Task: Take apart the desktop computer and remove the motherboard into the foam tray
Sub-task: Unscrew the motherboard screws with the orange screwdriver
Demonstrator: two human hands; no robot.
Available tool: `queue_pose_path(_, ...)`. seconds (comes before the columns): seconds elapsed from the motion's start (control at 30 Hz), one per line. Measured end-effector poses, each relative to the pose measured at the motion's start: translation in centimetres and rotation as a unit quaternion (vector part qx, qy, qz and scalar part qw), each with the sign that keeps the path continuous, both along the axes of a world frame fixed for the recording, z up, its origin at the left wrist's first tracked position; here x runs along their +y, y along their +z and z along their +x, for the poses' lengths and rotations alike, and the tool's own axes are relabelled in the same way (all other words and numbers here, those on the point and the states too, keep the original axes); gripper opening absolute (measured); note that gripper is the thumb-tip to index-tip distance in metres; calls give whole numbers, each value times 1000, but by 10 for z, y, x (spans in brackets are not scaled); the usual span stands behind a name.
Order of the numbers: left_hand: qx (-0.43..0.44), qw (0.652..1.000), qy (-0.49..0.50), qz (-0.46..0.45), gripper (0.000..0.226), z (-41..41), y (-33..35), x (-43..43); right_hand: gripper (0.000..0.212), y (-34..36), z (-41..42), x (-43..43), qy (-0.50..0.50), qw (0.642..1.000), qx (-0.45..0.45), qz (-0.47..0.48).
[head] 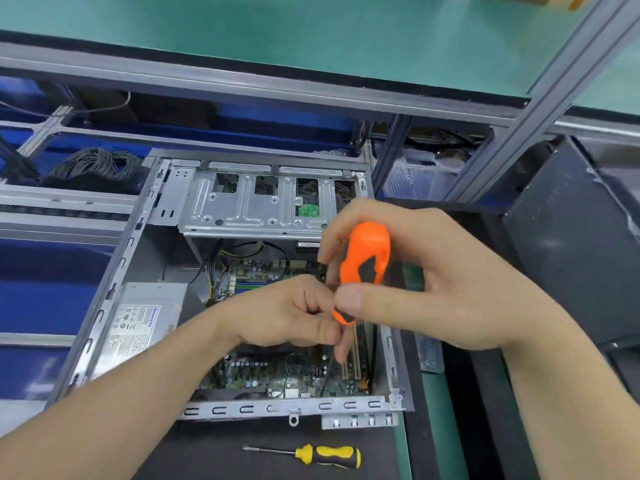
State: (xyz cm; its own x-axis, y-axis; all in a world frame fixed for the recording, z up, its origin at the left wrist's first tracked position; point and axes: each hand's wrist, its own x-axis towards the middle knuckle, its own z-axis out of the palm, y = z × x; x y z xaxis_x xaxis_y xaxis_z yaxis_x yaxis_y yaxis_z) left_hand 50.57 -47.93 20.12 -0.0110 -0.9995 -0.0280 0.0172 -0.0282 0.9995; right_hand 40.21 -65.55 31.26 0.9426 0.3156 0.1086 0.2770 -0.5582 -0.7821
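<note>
An open desktop case (pixel 104 306) lies on its side in front of me. The green motherboard (pixel 270 372) sits inside it, partly hidden by my hands. My right hand (pixel 433 278) grips an orange screwdriver (pixel 363 265) upright, its dark shaft (pixel 329 372) reaching down to the board near the case's front edge. My left hand (pixel 287 313) is over the board with its fingers curled against the base of the screwdriver's handle. A grey power supply (pixel 138 323) fills the case's left side, and a metal drive cage (pixel 256 199) spans the far end.
A yellow and black screwdriver (pixel 325 456) lies on the dark mat in front of the case. A coil of black cable (pixel 97 166) rests at the back left. A dark panel (pixel 571 237) leans at the right. An aluminium frame post (pixel 540 98) crosses overhead.
</note>
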Motion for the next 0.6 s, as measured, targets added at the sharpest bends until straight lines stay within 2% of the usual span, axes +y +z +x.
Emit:
queue_pose_path(0.07, -4, 1000, -19, 16, 24, -2, 4, 0, 38, 17, -6, 12, -106, 969, -103, -196)
queue_pose_path(0.13, -5, 999, -21, 30, 20, -3, 8, 3, 46, 33, -12, 27, -132, 939, -124, -292)
queue_pose_path(0.27, -26, 999, -20, 34, 2, -7, 13, 8, 34, 56, -21, 31, -51, 955, -19, -292)
queue_pose_path(0.37, -21, 999, -7, 31, 10, -15, 12, 8, 21, 73, -28, 27, 28, 954, 29, -297)
queue_pose_path(0.43, -12, 1000, 0, 22, 8, -20, 12, 7, 16, 81, -26, 26, 48, 941, 42, -332)
queue_pose_path(0.5, 1, 1000, 19, 7, 7, -23, 12, 5, 28, 81, -21, 30, 63, 909, 51, -409)
queue_pose_path(0.57, -2, 999, 35, -15, 23, -23, 13, 5, 33, 79, -19, 37, 77, 884, 32, -461)
queue_pose_path(0.6, -5, 999, 40, -24, 26, -21, 16, 5, 33, 77, -20, 38, 72, 887, 11, -456)
